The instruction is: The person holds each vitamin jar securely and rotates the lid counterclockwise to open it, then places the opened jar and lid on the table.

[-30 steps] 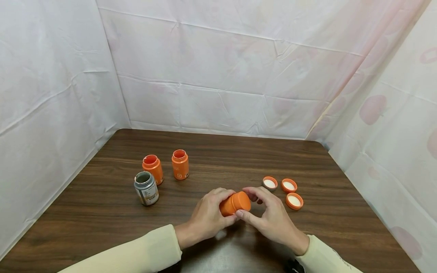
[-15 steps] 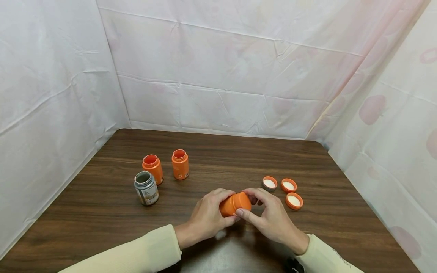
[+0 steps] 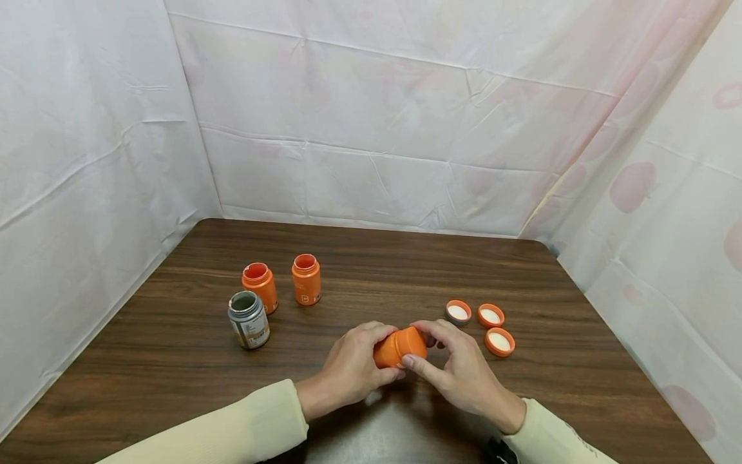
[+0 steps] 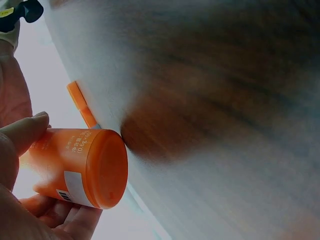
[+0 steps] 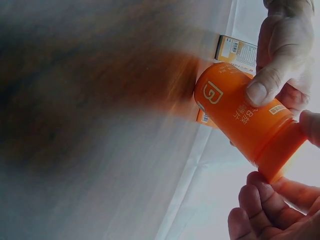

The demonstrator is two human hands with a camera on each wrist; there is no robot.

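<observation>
My left hand [image 3: 350, 364] grips the body of an orange pill bottle [image 3: 385, 352], thumb along one side and fingers round the other. The bottle lies tilted, its orange cap [image 3: 413, 341] pointing right. My right hand [image 3: 464, 370] pinches that cap between thumb and fingers. White lettering and a large "B" show on the bottle [image 5: 235, 100] in the right wrist view, where the cap [image 5: 280, 150] sits on its neck. From the left wrist, the round base [image 4: 109, 170] and a white barcode label [image 4: 76, 189] are visible.
Two uncapped orange bottles [image 3: 306, 283] [image 3: 263, 291] and an uncapped grey bottle [image 3: 249, 325] stand left on the dark wooden table [image 3: 377, 264]. Two orange caps [image 3: 491, 315] [image 3: 500, 342] and a grey-sided cap [image 3: 458, 312] lie upturned at right. White curtains [image 3: 371, 116] enclose the table.
The right thumb and fingers have shifted slightly on the cap over the last second. The left hand, the bottle and everything on the table stay nearly the same.
</observation>
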